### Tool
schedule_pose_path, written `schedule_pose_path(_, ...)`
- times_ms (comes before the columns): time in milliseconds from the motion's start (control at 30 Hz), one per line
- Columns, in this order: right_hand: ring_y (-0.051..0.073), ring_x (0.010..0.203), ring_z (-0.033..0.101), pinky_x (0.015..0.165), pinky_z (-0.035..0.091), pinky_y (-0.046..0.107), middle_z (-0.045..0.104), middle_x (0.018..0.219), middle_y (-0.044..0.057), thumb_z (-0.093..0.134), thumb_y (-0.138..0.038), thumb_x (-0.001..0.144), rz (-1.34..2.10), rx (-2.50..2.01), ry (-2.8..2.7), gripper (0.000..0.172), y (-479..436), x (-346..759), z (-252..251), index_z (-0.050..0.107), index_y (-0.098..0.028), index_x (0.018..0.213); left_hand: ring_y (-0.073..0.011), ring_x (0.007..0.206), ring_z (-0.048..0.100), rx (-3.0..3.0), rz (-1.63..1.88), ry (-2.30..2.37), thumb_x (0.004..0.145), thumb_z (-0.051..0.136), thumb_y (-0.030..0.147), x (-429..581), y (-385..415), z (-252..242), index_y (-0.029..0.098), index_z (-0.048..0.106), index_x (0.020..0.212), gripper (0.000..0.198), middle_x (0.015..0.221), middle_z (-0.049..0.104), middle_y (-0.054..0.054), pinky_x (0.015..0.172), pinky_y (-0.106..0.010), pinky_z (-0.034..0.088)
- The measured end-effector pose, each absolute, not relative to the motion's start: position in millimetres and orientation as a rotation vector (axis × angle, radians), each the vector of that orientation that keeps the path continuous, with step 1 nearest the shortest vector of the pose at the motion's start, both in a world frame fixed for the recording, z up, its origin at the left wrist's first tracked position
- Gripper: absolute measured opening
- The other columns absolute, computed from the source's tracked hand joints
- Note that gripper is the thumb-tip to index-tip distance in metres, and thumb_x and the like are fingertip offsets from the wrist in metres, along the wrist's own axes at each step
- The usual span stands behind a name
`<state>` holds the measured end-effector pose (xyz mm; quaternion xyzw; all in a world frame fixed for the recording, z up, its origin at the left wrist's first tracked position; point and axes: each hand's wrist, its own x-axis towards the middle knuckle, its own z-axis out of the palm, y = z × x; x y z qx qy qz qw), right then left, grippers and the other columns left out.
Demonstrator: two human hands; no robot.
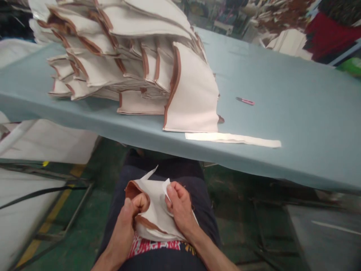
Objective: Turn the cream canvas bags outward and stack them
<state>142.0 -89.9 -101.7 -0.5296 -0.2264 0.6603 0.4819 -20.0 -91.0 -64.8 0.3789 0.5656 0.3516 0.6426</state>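
Green floor (108,156) under seated person's lap. Cream fabric piece (156,195) lies on lap. Left hand (126,216) has fingers curled inside its brown-lined opening; whether they pinch cloth, cannot tell. Right hand (182,207) pinches white slip (166,187) above piece. Beyond: blue-topped table (296,105), pale strip (232,139) near edge, pink-handled cutter (245,101), tall pile of brown-edged cream pieces (146,20). Farther, red cloth (332,34).

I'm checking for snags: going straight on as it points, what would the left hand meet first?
Probably the cream fabric piece, whose brown-edged opening is right at the left hand; depth there is hard to judge.
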Motion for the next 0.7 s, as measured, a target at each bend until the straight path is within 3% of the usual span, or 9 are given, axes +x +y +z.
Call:
schedule_pose_path(100, 0.007, 0.050, 0.026, 0.048, 0.020, 0.023, 0.041, 0.057, -0.011, 0.081, -0.097, 0.081, 1.654, -1.299, -0.585, 0.078, -89.6, 143.3, -101.3, 0.055, -0.024, 0.078, -0.0183, 0.065, 0.045, 0.953, 0.759, 1.354, 0.095, 0.070, 0.085, -37.3, -104.2, -55.6, 0.024, 0.057, 0.067, 0.068, 0.068, 0.056, 0.001, 0.060, -0.026, 0.046)
schedule_pose_path(167, 0.007, 0.050, 0.025, 0.048, 0.019, 0.023, 0.040, 0.057, -0.011, 0.079, -0.098, 0.082, 1.670, -1.312, -0.609, 0.077, -88.6, 143.6, -101.5, 0.055, -0.025, 0.078, -0.0200, 0.069, 0.056, 1.071, 0.679, 1.398, 0.092, 0.079, 0.072, -46.6, -110.3, -49.4, 0.024, 0.065, 0.070, 0.055, 0.072, 0.067, 0.000, 0.066, -0.026, 0.051)
schedule_pose_path(400, 0.010, 0.054, 0.032, 0.052, 0.027, 0.024, 0.046, 0.060, -0.009, 0.077, -0.092, 0.088, 1.621, -1.366, -0.690, 0.071, -82.5, 151.6, -95.7, 0.061, -0.023, 0.082, -0.0214, 0.074, 0.071, 1.278, 0.550, 1.399, 0.107, 0.067, 0.060, -45.5, -100.5, -39.5, 0.022, 0.084, 0.084, 0.047, 0.078, 0.080, -0.002, 0.071, -0.025, 0.055)
schedule_pose_path(500, 0.011, 0.057, 0.037, 0.055, 0.032, 0.025, 0.050, 0.063, -0.007, 0.076, -0.077, 0.098, 1.499, -1.400, -0.847, 0.058, -73.6, 176.6, -69.8, 0.064, -0.022, 0.084, -0.0214, 0.074, 0.071, 1.255, 0.561, 1.362, 0.106, 0.070, 0.058, -36.2, -87.2, -32.3, 0.022, 0.085, 0.087, 0.044, 0.081, 0.083, -0.003, 0.072, -0.025, 0.055)
schedule_pose_path(633, 0.017, 0.075, 0.060, 0.069, 0.047, 0.028, 0.069, 0.083, 0.003, 0.073, -0.045, 0.105, 1.189, -1.364, -1.243, 0.037, -76.2, 210.2, -14.2, 0.066, -0.022, 0.077, -0.0215, 0.073, 0.071, 1.261, 0.640, 1.298, 0.103, 0.074, 0.053, -25.2, -72.7, -21.0, 0.023, 0.087, 0.085, 0.036, 0.079, 0.082, -0.002, 0.070, -0.024, 0.054)
schedule_pose_path(700, 0.017, 0.071, 0.060, 0.067, 0.046, 0.028, 0.068, 0.078, 0.001, 0.070, -0.037, 0.106, 1.163, -1.403, -1.340, 0.033, -86.5, 214.4, 6.4, 0.067, -0.023, 0.077, -0.0204, 0.069, 0.069, 1.262, 0.687, 1.308, 0.102, 0.074, 0.050, -21.2, -67.8, -17.6, 0.024, 0.088, 0.082, 0.036, 0.075, 0.080, -0.001, 0.070, -0.025, 0.055)
